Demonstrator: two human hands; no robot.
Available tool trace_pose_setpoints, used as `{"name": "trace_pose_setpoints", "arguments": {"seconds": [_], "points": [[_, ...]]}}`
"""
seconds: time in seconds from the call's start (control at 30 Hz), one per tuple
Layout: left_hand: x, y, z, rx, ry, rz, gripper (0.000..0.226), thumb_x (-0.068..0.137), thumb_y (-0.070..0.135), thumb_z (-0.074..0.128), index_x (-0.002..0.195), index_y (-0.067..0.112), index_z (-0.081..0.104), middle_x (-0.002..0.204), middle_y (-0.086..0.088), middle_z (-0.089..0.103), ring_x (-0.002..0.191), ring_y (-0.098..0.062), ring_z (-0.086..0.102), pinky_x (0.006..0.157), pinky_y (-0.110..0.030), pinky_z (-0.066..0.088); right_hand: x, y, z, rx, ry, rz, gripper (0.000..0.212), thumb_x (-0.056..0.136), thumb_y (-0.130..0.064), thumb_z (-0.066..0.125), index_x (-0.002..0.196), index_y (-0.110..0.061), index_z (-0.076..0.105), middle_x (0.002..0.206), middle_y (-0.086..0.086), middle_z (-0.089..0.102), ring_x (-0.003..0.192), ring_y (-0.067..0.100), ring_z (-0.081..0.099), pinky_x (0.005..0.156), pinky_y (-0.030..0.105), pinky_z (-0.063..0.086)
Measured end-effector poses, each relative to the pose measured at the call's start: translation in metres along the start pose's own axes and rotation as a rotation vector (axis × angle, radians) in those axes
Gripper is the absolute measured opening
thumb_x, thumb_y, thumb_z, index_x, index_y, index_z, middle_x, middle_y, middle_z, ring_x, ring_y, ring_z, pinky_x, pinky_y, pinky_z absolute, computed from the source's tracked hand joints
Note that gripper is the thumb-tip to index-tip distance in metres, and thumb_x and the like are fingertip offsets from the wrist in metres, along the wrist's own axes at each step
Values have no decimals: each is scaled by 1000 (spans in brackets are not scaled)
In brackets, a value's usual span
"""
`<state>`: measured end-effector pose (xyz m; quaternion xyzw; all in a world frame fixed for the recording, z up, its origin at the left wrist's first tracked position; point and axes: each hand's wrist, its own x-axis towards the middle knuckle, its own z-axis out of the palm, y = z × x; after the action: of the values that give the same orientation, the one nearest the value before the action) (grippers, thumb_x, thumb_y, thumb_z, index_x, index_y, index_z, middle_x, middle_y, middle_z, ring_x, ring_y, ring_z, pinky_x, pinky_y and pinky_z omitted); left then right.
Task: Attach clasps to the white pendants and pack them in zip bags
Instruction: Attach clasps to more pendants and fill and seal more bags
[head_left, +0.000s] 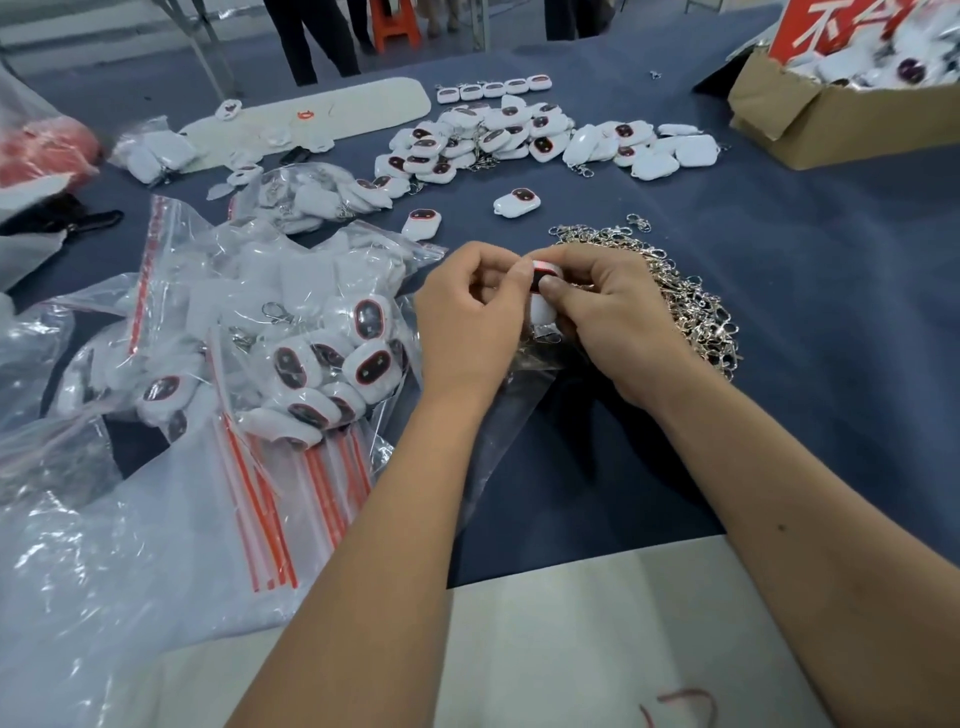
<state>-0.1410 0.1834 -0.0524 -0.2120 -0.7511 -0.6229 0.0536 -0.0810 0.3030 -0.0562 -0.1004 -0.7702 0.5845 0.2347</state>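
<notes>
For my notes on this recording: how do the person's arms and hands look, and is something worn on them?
Both forearms are bare up to the lower edge of the picture; no sleeves show. The left hand and the right hand carry no gloves, and no rings, watch or bracelet are visible. The nails look short and unpainted. A small dark spot marks the right forearm.

Your head camera looks forward and down, close over the tabletop, far edge in view.

hands: 2 | cardboard box: 1 | loose pendants: dozens
</notes>
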Motion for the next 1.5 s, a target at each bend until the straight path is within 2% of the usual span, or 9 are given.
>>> {"name": "trace_pose_setpoints", "arguments": {"seconds": [0.13, 0.27, 0.4, 0.53, 0.67, 0.8, 0.93, 1.2, 1.5], "points": [[0, -1, -1, -32, -20, -22, 4, 89, 12, 74, 85, 15, 74, 76, 7, 72, 72, -11, 69, 68, -28, 57, -1, -1, 1, 10, 6, 13, 33, 100, 2, 55, 127, -7, 71, 120, 5, 74, 111, 16, 70, 101, 33, 54], [3, -4, -3, -50, -14, -78, 2, 90, 12, 73, 89, 11, 74, 84, 0, 76, 81, -19, 73, 77, -36, 61, -4, -1, 2, -65, -51, -28, 36, 91, -4, 61, 127, 1, 67, 117, 20, 72, 107, 29, 68, 99, 46, 55], [2, -3, -2, -108, -33, -79, 4, 92, 9, 72, 95, 8, 74, 87, 0, 76, 78, -7, 71, 71, -20, 56, -4, -1, 2, -51, -53, -24, 50, 91, -1, 68, 140, -10, 63, 117, -3, 72, 102, 2, 69, 89, 22, 54], [4, -4, -1, -106, -24, -60, 5, 92, 8, 71, 95, 6, 75, 88, -4, 77, 81, -17, 73, 74, -26, 59, -4, 0, 2, -4, -56, -27, 47, 91, 4, 67, 137, -9, 65, 119, 1, 73, 101, 3, 69, 88, 20, 52], [-2, -3, 4, -84, -17, -49, 9, 97, 23, 67, 95, 15, 71, 86, 7, 73, 77, -5, 68, 75, -23, 55, -3, -1, -1, 114, 62, -28, 30, 89, 8, 66, 113, -8, 73, 100, 2, 74, 88, 8, 68, 82, 25, 55], [-1, -6, 6, -119, -20, -175, 21, 103, 29, 54, 90, 15, 62, 72, 3, 68, 53, -19, 64, 49, -35, 54, 0, 1, -4, 218, 123, 68, 31, 90, 9, 65, 109, -13, 74, 96, 2, 72, 86, 10, 67, 84, 28, 57], [1, -9, 2, 35, -15, -187, 26, 101, 32, 49, 85, 16, 61, 72, -3, 71, 66, -36, 69, 69, -58, 59, 0, 0, -4, 191, 94, 55, 34, 91, 9, 65, 118, -11, 73, 101, 0, 73, 89, 5, 67, 81, 20, 54], [1, -9, 0, 418, 31, -54, 12, 91, 18, 59, 79, 22, 63, 70, 10, 62, 70, -5, 58, 68, -25, 42, -5, -2, -3, 102, 58, -43, 31, 91, 10, 62, 116, -7, 71, 99, 1, 73, 85, 4, 67, 76, 19, 51], [-2, -2, 2, 522, -19, -43, 13, 91, 30, 63, 86, 18, 62, 76, 4, 64, 82, -19, 62, 73, -37, 53, -4, -3, -3, 109, 236, -58, 29, 92, 2, 64, 118, -10, 66, 98, 2, 72, 82, 6, 66, 76, 23, 54]]}}
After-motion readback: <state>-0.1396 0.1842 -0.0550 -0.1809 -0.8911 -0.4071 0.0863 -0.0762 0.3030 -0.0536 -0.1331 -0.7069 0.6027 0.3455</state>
